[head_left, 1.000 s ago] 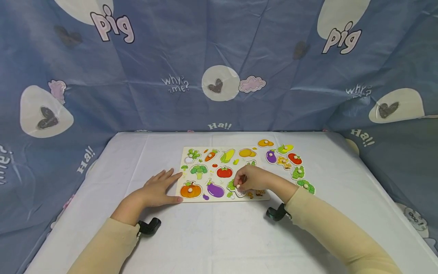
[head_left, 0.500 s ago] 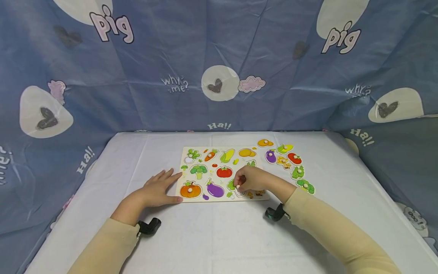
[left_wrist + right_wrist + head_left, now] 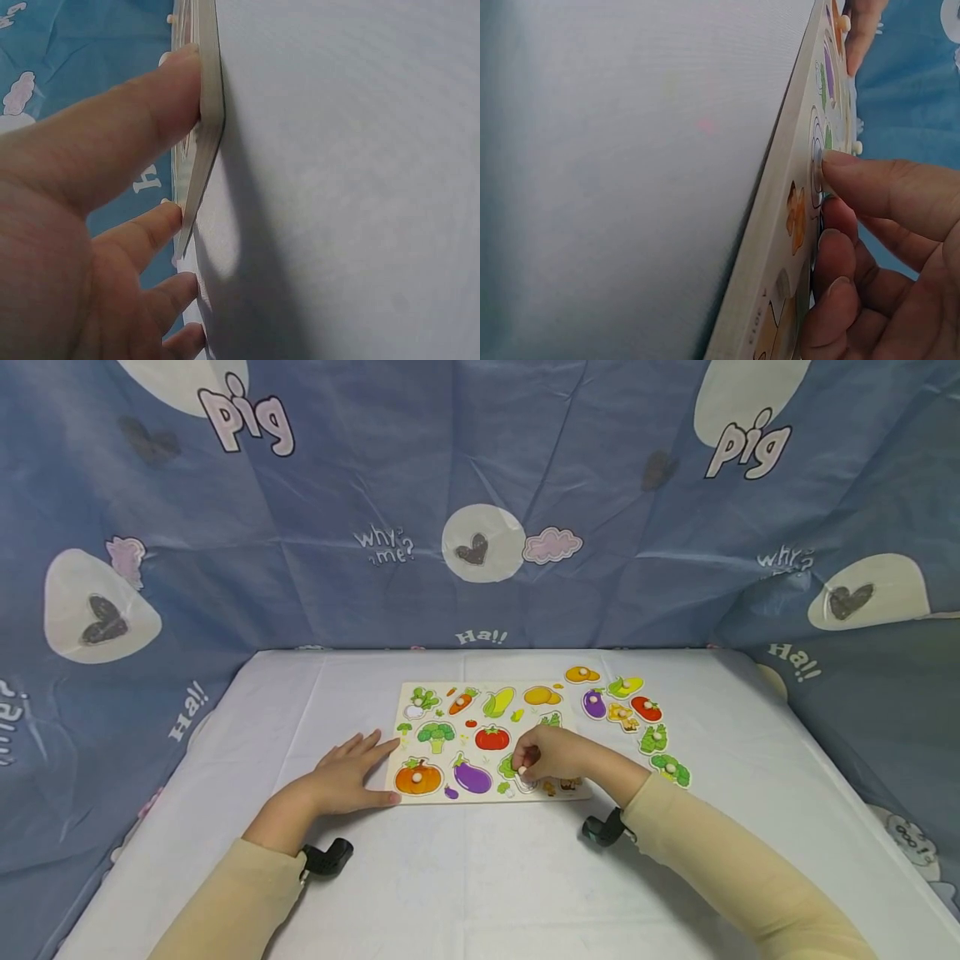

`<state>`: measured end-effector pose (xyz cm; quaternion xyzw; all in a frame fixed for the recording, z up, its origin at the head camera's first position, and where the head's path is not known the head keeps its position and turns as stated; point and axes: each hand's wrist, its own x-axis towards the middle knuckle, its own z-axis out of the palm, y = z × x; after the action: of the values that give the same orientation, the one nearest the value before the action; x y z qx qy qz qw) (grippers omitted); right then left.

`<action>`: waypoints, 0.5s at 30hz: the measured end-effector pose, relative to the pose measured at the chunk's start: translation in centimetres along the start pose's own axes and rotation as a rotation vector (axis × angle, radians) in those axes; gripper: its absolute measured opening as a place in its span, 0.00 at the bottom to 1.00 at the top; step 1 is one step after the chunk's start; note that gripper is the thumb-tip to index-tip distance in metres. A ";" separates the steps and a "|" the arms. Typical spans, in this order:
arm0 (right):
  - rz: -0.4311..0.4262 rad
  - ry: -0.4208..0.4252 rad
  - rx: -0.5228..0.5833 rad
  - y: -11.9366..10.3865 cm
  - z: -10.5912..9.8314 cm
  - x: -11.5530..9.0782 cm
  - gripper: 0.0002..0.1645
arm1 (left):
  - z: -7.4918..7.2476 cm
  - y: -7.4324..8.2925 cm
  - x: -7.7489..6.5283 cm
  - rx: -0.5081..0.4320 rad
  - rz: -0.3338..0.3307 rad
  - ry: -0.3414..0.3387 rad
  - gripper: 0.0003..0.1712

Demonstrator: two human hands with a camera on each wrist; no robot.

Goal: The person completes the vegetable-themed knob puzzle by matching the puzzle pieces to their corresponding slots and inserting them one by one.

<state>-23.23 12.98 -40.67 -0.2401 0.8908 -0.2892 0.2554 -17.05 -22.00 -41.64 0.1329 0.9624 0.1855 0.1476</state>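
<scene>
A wooden vegetable knob puzzle board [image 3: 447,759] lies on the table. My right hand [image 3: 557,753] is over its lower right part, thumb and finger pinching the pale knob of a green-and-white vegetable puzzle piece [image 3: 507,766]. That piece sits at its printed spot, partly covered by the fingers. In the right wrist view the thumb [image 3: 885,187] is close against the board's face. My left hand [image 3: 347,777] has its fingers spread at the board's left edge; the left thumb [image 3: 142,105] touches the corner. Knobbed pumpkin [image 3: 417,777], carrot [image 3: 462,701] and white-rooted radish [image 3: 422,701] pieces lie in the board.
Right of the board lie several loose knobbed pieces: potato [image 3: 581,674], corn [image 3: 626,686], eggplant [image 3: 594,703], tomato [image 3: 647,708], mushroom [image 3: 621,713], a green leafy one [image 3: 654,739] and broccoli [image 3: 670,769]. A blue printed cloth [image 3: 480,610] hangs behind the white-covered table [image 3: 465,877].
</scene>
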 end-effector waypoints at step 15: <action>-0.025 -0.003 0.028 0.6 0.0 0.0 0.08 | 0.1 0.0 -0.1 0.004 -0.007 -0.001 0.56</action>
<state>-23.37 13.40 -41.01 -0.2479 0.8833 -0.3042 0.2566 -16.97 -21.97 -41.66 0.1299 0.9632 0.1828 0.1482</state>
